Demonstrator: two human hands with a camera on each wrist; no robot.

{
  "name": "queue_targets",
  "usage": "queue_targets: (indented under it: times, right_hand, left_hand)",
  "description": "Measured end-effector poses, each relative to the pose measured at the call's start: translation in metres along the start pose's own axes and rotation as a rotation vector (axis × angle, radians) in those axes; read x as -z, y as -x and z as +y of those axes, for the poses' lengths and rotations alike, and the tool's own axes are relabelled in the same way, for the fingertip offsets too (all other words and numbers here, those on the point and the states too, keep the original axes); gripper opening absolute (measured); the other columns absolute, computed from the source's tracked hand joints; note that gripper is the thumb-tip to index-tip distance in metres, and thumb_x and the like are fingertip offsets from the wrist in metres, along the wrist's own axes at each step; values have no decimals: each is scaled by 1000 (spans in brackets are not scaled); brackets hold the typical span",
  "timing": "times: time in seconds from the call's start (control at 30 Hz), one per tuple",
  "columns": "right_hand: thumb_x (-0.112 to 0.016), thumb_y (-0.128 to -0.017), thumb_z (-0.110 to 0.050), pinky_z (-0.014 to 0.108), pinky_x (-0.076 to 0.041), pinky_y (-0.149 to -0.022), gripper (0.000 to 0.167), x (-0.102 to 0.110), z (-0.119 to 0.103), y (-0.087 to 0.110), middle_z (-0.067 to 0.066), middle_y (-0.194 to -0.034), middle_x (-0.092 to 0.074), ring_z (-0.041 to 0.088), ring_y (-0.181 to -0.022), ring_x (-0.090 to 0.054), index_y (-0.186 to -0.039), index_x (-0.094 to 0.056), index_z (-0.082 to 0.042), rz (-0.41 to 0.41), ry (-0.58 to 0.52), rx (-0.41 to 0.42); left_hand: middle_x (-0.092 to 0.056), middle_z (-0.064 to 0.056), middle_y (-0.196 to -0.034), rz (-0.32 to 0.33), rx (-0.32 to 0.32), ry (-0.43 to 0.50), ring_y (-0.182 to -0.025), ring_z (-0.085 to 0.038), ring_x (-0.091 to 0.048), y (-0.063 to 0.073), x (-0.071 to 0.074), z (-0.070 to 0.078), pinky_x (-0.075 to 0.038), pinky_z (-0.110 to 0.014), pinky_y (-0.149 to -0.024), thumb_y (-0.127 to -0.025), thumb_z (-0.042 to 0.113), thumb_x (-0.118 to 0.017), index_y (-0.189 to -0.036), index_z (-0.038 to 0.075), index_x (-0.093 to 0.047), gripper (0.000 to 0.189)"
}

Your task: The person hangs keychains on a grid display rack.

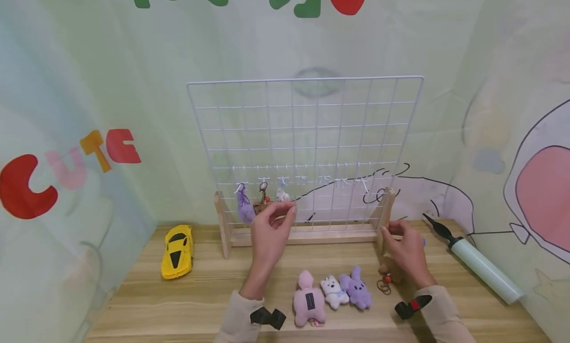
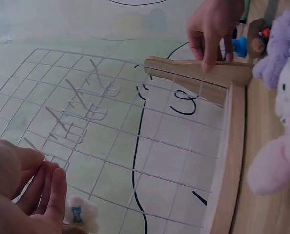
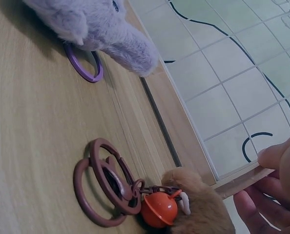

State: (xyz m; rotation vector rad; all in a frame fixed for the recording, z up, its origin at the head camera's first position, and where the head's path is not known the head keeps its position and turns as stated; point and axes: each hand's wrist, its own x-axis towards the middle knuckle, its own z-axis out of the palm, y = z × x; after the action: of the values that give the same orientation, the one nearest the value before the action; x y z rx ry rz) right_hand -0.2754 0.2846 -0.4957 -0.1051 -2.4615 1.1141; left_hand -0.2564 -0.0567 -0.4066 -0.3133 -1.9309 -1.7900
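A white wire grid rack (image 1: pixel 305 79) stands in a wooden base (image 1: pixel 329 234). My left hand (image 1: pixel 271 229) hovers before its left part with loosely bent fingers, and I see nothing held in it. Behind that hand hang a purple plush keychain (image 1: pixel 244 207), a brown one (image 1: pixel 260 208) partly hidden, and a small white plush (image 1: pixel 282 194), also visible in the left wrist view. My right hand (image 1: pixel 406 249) grips the upright wooden foot (image 3: pixel 242 183) at the rack's right end, thumb on one side and fingers on the other.
On the table lie a pink plush (image 1: pixel 307 303), a white bear plush (image 1: pixel 334 291), a purple plush (image 1: pixel 357 289) and a brown plush keychain (image 3: pixel 198 204) with an orange bell. A yellow toy car (image 1: pixel 177 251) is at left, a hand pump (image 1: pixel 481 266) at right. Several hooks (image 1: pixel 325 178) line the grid.
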Motion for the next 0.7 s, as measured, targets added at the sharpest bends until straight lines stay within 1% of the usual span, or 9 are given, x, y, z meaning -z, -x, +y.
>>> queue_targets:
  times: [0.07, 0.13, 0.27, 0.37, 0.5, 0.57, 0.6, 0.67, 0.7]
  right_hand:
    - [-71, -106, -23, 53, -66, -87, 29, 0, 0, -1, 27, -120, -78, 43, -112, -76, -121, -68, 1, 2, 2, 2]
    - [-71, -106, -23, 52, -66, -86, 28, -1, 0, -1, 26, -119, -78, 42, -111, -76, -121, -68, 1, 4, 4, 6]
    - [-72, -106, -22, 50, -67, -84, 28, -1, 0, -1, 27, -118, -78, 43, -111, -76, -120, -68, 2, 0, 1, 13]
    - [-71, -106, -23, 51, -67, -85, 29, 0, 0, -2, 27, -119, -78, 43, -112, -76, -121, -68, 2, -6, -7, 5]
    - [-69, -107, -25, 50, -67, -86, 30, 0, -1, -1, 27, -122, -77, 42, -114, -75, -123, -68, 1, -19, -12, -11]
    - [-68, -108, -26, 49, -67, -86, 32, 1, -1, -1, 27, -122, -77, 43, -114, -75, -123, -67, 1, -22, -14, -11]
    - [-68, -108, -27, 49, -67, -86, 32, 1, -1, -1, 28, -123, -76, 43, -114, -75, -124, -67, 1, -23, -13, -10]
    - [-68, -108, -26, 50, -67, -86, 33, 1, -1, 0, 28, -123, -76, 43, -114, -75, -124, -67, 2, -20, -13, -11]
    - [-69, -108, -26, 50, -67, -86, 33, 1, -1, 0, 28, -123, -76, 43, -114, -75, -124, -67, 2, -19, -11, -13]
  left_hand:
    - [-82, -10, -107, -97, 27, -43, -99, -23, -79, 6, 2, -8, -65, -24, -86, -98, 10, -81, -109, 8, -82, 11]
    - [-82, -7, -106, -204, 52, -124, -98, -20, -79, 14, 5, -18, -65, -23, -86, -99, 12, -81, -109, 11, -82, 10]
    - [-83, -4, -102, -432, 66, -265, -93, -15, -78, 31, 11, -33, -65, -24, -83, -100, 12, -79, -105, 12, -82, 7]
    - [-83, -4, -100, -594, 62, -307, -89, -11, -76, 44, 17, -37, -64, -23, -81, -98, 7, -79, -103, 10, -83, 7]
    - [-84, -1, -97, -793, 40, -332, -83, 1, -70, 59, 24, -34, -62, -18, -77, -94, 4, -82, -101, 9, -86, 9]
    - [-83, 1, -94, -875, 14, -352, -82, 6, -67, 65, 28, -33, -60, -16, -75, -93, 5, -84, -98, 10, -87, 8]
    - [-83, 2, -93, -905, 6, -361, -82, 7, -66, 67, 30, -32, -60, -16, -75, -93, 5, -84, -97, 10, -87, 7]
    - [-83, 3, -93, -934, -9, -389, -83, 5, -68, 70, 33, -32, -61, -18, -77, -93, 7, -84, -96, 11, -87, 5]
    - [-83, 4, -96, -934, -27, -425, -88, 3, -70, 71, 34, -32, -61, -20, -81, -93, 10, -86, -96, 12, -87, 4]
